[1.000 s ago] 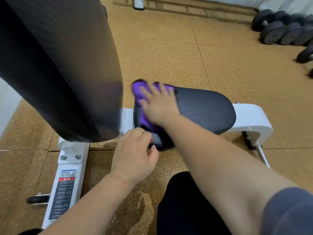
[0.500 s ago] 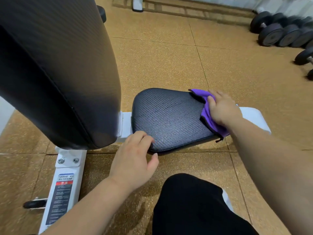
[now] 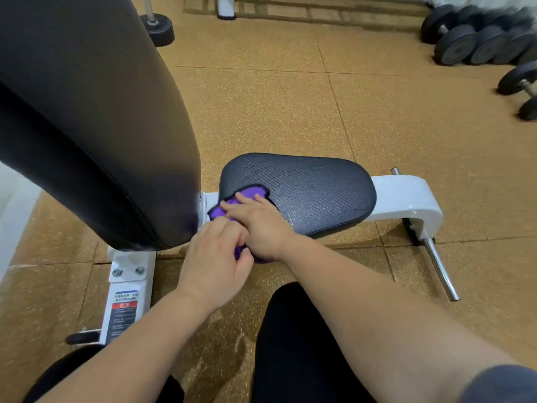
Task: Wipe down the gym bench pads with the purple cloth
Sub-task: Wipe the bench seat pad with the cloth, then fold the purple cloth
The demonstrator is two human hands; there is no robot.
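Observation:
The black seat pad (image 3: pixel 308 193) lies low on the white bench frame (image 3: pixel 406 196). The tall black back pad (image 3: pixel 87 117) rises at the left. My right hand (image 3: pixel 261 225) presses the purple cloth (image 3: pixel 250 194) flat on the seat pad's near left corner. Purple shows beyond its fingers and under its wrist. My left hand (image 3: pixel 215 260) rests at that same corner, touching my right hand, with its fingers curled at the pad's edge and the cloth's near edge. Whether it grips either, I cannot tell.
Several black dumbbells (image 3: pixel 476 39) lie at the far right on the cork-coloured floor. A steel bar (image 3: pixel 438 266) sticks out from the bench's right foot. A labelled white leg (image 3: pixel 125 309) runs towards me at the left. My black-trousered knee (image 3: pixel 293 338) is below.
My right hand has swept the cloth from the seat pad's right end back to its near left corner, meeting my left hand, which stayed at the corner.

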